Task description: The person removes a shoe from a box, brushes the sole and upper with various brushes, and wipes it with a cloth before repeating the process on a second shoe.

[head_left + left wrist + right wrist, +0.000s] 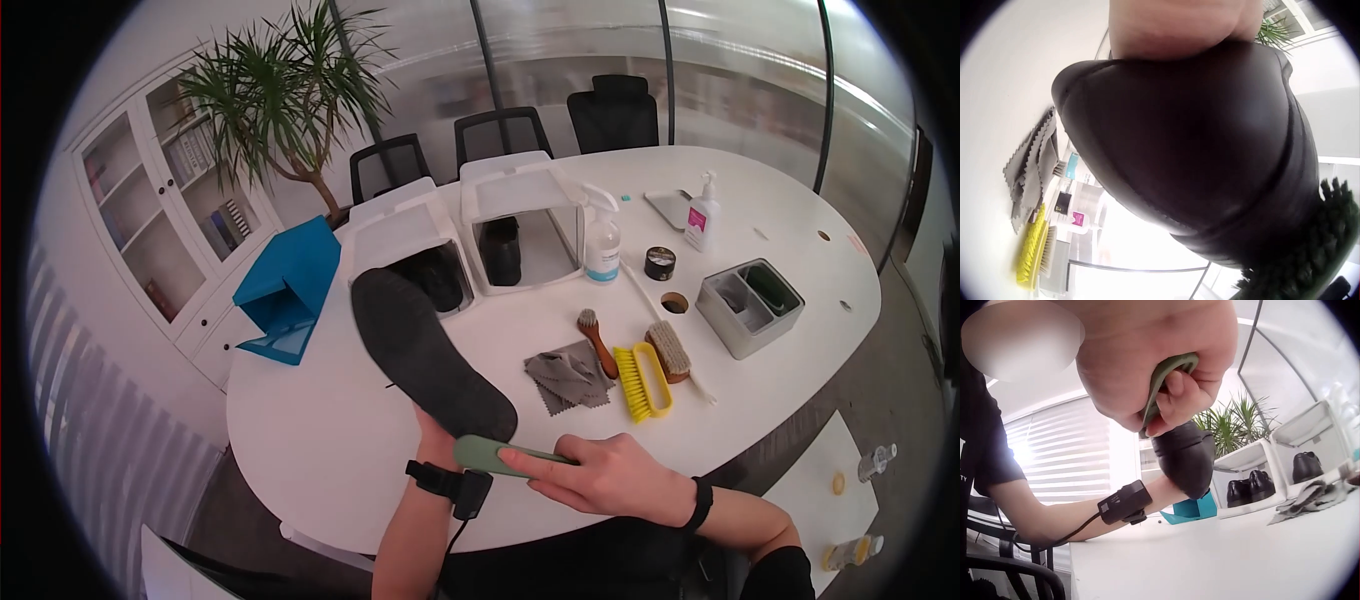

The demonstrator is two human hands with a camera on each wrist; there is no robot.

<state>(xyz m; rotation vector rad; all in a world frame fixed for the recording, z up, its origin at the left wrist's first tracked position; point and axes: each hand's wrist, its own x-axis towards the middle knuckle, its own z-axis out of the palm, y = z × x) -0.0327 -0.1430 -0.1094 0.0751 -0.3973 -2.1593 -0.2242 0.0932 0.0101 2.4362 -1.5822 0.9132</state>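
My left hand (433, 437) holds a black shoe (425, 350) up over the table, its dark sole facing the head camera. Most of that hand is behind the shoe, with its fingers hidden; the left wrist view has its skin (1182, 28) above the smooth black upper (1179, 137). My right hand (615, 480) grips a green-backed brush (490, 455), the index finger lying along its back. Dark green bristles (1310, 256) meet the shoe's near end in the left wrist view. Fingers wrap the brush's green edge (1157, 384) in the right wrist view.
Two white boxes (410, 215) hold black shoes, beside a blue folder-like box (305, 275). A grey cloth (570, 378), a yellow brush (642, 385), wooden brushes (668, 352), a spray bottle (602, 245), a tin (659, 263) and a metal box (750, 310) lie to the right.
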